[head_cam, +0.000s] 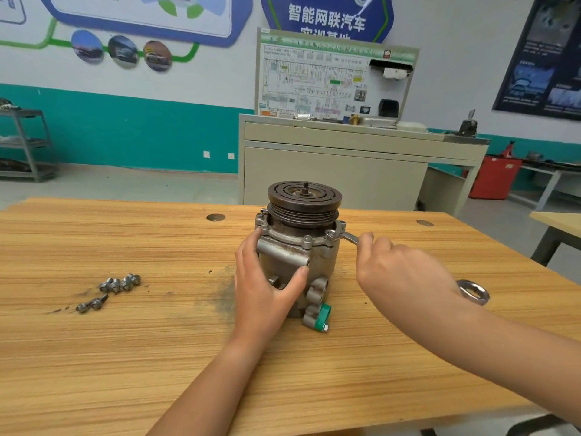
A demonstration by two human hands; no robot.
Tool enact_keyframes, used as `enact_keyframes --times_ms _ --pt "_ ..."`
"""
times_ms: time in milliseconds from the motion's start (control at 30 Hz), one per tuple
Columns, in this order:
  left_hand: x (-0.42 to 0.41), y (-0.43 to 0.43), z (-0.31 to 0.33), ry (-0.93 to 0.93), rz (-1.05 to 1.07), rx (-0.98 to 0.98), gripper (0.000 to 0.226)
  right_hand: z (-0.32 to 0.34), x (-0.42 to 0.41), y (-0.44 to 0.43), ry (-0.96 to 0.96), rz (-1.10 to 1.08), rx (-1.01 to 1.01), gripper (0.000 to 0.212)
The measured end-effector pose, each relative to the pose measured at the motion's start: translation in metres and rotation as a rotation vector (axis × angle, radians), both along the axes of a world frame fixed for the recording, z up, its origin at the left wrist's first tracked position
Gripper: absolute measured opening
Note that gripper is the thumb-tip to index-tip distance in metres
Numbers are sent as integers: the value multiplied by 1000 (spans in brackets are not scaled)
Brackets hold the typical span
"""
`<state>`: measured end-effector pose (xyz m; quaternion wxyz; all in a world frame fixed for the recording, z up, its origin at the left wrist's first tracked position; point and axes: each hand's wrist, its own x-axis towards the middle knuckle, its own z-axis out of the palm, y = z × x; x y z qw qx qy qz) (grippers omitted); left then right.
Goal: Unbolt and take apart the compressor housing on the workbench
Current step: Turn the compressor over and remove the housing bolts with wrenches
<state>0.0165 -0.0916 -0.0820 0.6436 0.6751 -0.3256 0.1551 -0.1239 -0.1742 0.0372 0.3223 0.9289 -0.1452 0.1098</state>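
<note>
Bracing compressor housing, left grip clasped it; right grip held wrench on 3 o'clock flange bolt; square seating, steady pull advisable.

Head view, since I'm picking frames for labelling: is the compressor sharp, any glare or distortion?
In the head view the compressor is fairly sharp under soft, even light with no harsh glare; the workbench edges bow from the wide lens; the wall poster looks soft.

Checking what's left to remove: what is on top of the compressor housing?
A dark grooved pulley with a threaded shaft stub at its centre. The pulley hides the flange's far side and everything beneath it.
</note>
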Motion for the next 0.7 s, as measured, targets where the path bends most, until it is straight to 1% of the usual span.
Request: enact_keyframes --times_ms 33,100,233,300,367,433,500,600,633,667,700 --pt "-1 0 1 6 -5 1 80 -3 1 -5 30 -23 20 31" --pt "-1 1 2 8 -13 1 80 -8 1 -31 25 4 8 31" --pt "-1 1 1 -1 -26 -3 79 -4 13 -74 -110 15 -4 30" --pt "0 1 0 -2 -26 -6 80 -7 33 -82 -131 62 -23 26" --pt "0 1 0 -7 -22 -7 81 -10 53 -84 -230 200 55 25" --pt "0 0 1 -10 -19 -8 80 -14 65 -86 -266 293 118 23" --pt "0 1 1 -2 -24 -9 78 -16 65 -86 -340 285 211 20" --pt "1 1 0 -4 -27 -2 78 -14 41 -85 -571 216 451 26" --pt "1 1 0 -7 -24 3 79 -13 31 -81 -614 216 484 29" --pt "1 0 0 -9 -19 6 78 -12 21 -76 -605 204 448 31" --pt "0 0 -1 -10 -13 6 78 -12 11 -71 -533 165 376 34"
